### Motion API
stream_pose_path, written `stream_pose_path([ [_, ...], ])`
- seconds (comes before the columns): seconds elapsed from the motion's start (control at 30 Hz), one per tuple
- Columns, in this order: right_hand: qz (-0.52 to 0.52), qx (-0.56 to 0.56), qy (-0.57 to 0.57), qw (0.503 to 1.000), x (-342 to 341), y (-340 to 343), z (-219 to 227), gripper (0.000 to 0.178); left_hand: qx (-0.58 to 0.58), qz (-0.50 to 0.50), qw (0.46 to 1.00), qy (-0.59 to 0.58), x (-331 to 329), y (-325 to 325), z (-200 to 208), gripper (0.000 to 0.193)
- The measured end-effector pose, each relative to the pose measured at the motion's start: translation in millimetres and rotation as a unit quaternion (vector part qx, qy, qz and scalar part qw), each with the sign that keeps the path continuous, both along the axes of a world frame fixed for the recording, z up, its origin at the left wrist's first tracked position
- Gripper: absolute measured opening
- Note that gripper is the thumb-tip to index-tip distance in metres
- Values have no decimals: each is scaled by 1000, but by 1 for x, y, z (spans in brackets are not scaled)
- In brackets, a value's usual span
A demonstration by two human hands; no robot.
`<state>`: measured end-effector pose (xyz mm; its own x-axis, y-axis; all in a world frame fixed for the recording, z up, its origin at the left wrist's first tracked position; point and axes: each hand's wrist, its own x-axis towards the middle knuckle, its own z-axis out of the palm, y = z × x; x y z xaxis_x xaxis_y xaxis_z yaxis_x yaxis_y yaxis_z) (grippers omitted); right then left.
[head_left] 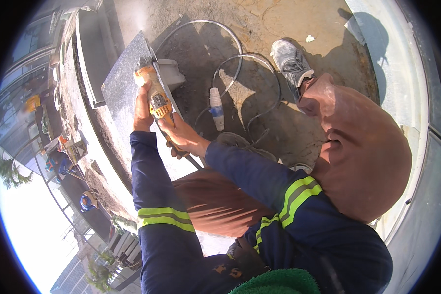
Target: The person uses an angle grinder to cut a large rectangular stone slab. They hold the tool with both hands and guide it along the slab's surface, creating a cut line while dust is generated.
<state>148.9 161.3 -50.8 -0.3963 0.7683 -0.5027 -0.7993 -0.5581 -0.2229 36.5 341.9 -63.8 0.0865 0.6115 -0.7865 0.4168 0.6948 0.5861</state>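
Note:
An orange-yellow angle grinder (pixel 160 104) lies along the edge of a speckled grey stone slab (pixel 120 81), its head pointing toward the slab's far corner. My left hand (pixel 143 110) wraps the grinder's body from the left, near the head. Further back, my right hand (pixel 185 135) grips the rear of the tool, by its handle. Pale dust (pixel 134 17) hangs in the air beyond the slab's tip. The disc is too hidden to make out.
A grey cable (pixel 241 46) loops over the dusty ground to the right, beside a blue and white plug connector (pixel 216 110). My shoe (pixel 290 59) stands beyond it. A white block (pixel 170 73) sits under the slab's edge. Several people work far below at the left.

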Motion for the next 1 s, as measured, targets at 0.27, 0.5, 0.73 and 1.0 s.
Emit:
stream_pose_path([
  [0.27, -10, 14, 18, 1000, -9, 6, -13, 54, 25, -9, 999, -23, -10, 9, -7, 56],
  [0.5, -18, 31, 8, 999, -14, 8, -23, 56, 32, -12, 999, -26, -9, 9, -11, 56],
  [0.73, -10, 26, -7, 1000, -16, 7, -21, 58, 16, 0, 999, -40, -16, 12, -15, 55],
  [1.0, -19, 27, -5, 999, -22, 3, -21, 55, 11, 4, 1000, -16, -18, 10, -15, 54],
])
